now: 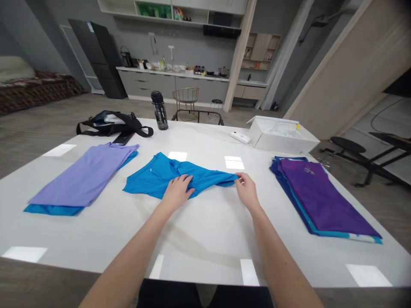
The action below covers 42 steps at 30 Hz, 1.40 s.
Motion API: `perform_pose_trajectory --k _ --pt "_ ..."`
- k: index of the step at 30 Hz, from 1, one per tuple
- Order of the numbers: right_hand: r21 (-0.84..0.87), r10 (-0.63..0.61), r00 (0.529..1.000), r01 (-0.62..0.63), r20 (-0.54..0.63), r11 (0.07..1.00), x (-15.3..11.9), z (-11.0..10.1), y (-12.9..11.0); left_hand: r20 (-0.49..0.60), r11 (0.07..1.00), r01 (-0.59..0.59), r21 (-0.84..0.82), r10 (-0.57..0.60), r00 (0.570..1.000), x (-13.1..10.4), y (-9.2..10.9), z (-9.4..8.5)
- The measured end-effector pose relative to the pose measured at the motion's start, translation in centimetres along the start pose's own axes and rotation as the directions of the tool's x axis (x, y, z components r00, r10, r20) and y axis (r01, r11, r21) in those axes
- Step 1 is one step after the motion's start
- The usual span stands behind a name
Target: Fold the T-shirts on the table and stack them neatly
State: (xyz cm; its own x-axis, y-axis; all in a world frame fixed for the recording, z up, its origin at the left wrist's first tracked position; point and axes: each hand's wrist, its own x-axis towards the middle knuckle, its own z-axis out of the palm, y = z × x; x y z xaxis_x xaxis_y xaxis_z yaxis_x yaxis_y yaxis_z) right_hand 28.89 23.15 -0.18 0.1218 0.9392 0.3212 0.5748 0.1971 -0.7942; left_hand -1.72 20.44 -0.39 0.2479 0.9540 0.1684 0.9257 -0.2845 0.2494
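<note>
Head view, left hand [178, 189] resting on one blue garment [207, 177], right hand [245, 187] pinching it, two folded piles [85, 175] [321, 196]

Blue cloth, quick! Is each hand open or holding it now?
Left hand: open, resting on the blue cloth.
Right hand: closed, pinching its right end.

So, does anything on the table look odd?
Mainly the blue shirt: it's rumpled and lopsided, with the left hand resting on it and the right hand pinching one end, unlike the flat, folded purple cloth.
</note>
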Motion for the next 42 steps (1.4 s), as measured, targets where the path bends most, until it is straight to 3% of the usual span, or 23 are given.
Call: perform_pose_trajectory --k 6,11,14,20,24,27,29,32,33,35,39,42 --pt "-0.032 -0.066 0.984 0.072 0.163 0.997 -1.4 -0.8 -1.1 -0.031 0.999 -0.024 -0.038 0.023 0.999 -1.1 -1.1 0.8" --pt "0.060 -0.076 0.961 0.063 0.267 0.996 -2.1 -2.3 -2.5 -0.097 0.979 0.190 0.066 -0.184 0.978 -1.4 -0.6 0.6" --pt "0.070 0.001 0.945 -0.025 0.327 0.997 -2.3 -2.3 -2.6 -0.068 0.976 0.204 0.069 -0.200 0.977 -1.4 -0.4 1.5" --pt "0.071 0.157 0.985 -0.162 0.071 0.984 -1.7 -1.9 -1.2 0.069 0.990 0.144 0.002 -0.144 0.987 -0.4 -0.5 3.0" --pt "0.054 0.178 0.982 -0.175 -0.060 0.983 -1.5 -1.9 -0.7 0.136 0.995 0.086 -0.041 -0.080 0.987 2.8 -0.9 3.1" --pt "0.104 0.166 0.982 -0.156 -0.088 0.982 -1.7 -1.6 -1.1 0.138 0.998 0.024 -0.050 -0.017 0.990 5.6 -0.9 3.3" --pt "0.192 0.136 0.990 -0.130 -0.022 0.973 -2.0 -1.5 -1.8 0.113 0.999 0.004 -0.039 0.001 0.994 6.7 -0.8 3.6" --pt "0.325 0.031 0.978 -0.098 0.206 0.941 -2.4 -1.5 -2.9 0.074 0.999 0.005 -0.039 -0.002 0.997 6.4 -0.6 3.7" --pt "0.336 -0.011 0.951 -0.098 0.309 0.937 -2.5 -1.6 -3.3 0.066 0.999 0.005 -0.042 -0.002 0.998 5.8 -0.6 3.7" --pt "0.312 -0.079 0.853 -0.101 0.516 0.945 -2.9 -1.8 -3.8 0.053 0.999 -0.008 -0.048 0.011 0.999 4.2 -0.7 3.4" --pt "0.223 -0.106 0.550 -0.149 0.828 0.963 -3.7 -2.4 -4.3 0.015 0.996 -0.029 -0.079 0.031 0.999 1.0 -1.2 2.2" --pt "0.147 -0.077 0.327 -0.196 0.942 0.970 -4.0 -2.5 -4.5 -0.016 0.990 -0.014 -0.143 0.012 1.000 -0.2 -1.4 0.7"
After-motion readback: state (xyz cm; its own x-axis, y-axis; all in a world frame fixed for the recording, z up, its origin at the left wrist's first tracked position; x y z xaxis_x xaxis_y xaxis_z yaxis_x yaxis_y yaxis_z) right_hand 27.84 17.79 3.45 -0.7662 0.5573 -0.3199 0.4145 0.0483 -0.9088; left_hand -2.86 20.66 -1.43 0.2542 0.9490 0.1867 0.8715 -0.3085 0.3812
